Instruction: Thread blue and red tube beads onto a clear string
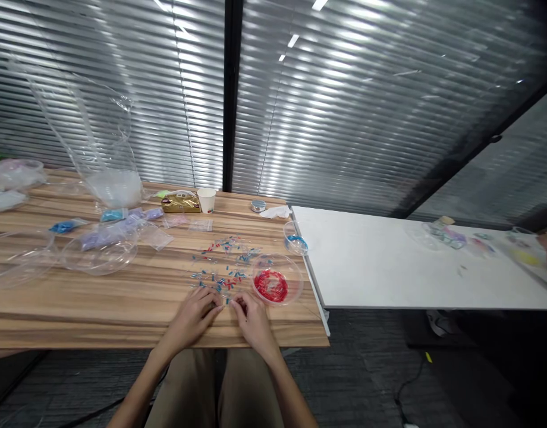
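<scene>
- The surface is a brown-striped wooden table (99, 303), before grey slatted blinds (309, 137).
- The left hand (195, 315) and the right hand (253, 321) are apart, fingers bent; I cannot tell if they pinch anything.
- Small red and blue-green pieces (229, 283) lie scattered just beyond them.
- At right is a clear round plastic bowl (295, 279) with red pieces (270, 288) inside.
- Farther, a white paper cup (206, 201) stands beside a shiny gold packet (181, 203).

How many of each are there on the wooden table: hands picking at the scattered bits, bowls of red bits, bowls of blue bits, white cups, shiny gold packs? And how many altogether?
Hands: 2 (left hand and right hand)
Bowl of red bits: 1
Bowl of blue bits: 1
White cup: 1
Gold pack: 1
Total: 6
</scene>
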`<action>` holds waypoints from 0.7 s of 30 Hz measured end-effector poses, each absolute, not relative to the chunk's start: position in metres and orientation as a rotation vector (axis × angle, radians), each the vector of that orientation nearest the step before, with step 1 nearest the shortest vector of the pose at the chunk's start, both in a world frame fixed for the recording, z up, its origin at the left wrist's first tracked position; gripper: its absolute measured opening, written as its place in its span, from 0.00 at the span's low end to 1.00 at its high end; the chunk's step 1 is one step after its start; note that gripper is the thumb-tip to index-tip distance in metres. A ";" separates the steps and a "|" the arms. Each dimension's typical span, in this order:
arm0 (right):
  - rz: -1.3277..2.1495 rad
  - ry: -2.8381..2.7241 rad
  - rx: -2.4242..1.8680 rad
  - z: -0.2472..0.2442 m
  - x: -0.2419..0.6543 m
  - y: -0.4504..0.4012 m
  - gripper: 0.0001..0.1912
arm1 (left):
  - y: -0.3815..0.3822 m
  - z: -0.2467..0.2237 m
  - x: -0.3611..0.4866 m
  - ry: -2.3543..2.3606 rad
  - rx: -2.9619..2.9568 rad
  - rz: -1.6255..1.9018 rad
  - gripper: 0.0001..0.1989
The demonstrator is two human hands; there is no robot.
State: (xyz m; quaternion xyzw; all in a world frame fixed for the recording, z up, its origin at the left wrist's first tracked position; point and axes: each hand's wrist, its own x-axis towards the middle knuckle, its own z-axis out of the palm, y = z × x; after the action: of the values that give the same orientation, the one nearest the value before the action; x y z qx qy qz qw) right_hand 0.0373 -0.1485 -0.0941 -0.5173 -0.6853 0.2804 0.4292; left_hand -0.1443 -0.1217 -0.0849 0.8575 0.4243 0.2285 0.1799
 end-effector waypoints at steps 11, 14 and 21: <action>0.808 -1.651 -1.228 -0.094 0.037 -0.151 0.08 | -0.125 -0.083 -0.144 1.200 2.390 0.669 0.10; 0.820 -1.608 -1.241 -0.096 0.037 -0.151 0.08 | -0.125 -0.082 -0.144 1.201 2.380 0.676 0.09; 0.823 -1.693 -1.239 -0.097 0.035 -0.150 0.08 | -0.124 -0.084 -0.144 1.174 2.327 0.682 0.08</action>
State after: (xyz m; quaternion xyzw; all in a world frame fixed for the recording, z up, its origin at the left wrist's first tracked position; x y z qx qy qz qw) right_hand 0.0347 -0.1505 -0.0968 -0.4965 -0.6784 0.3297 0.4295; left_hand -0.1441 -0.1236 -0.0837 0.8421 0.4250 0.2470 0.2219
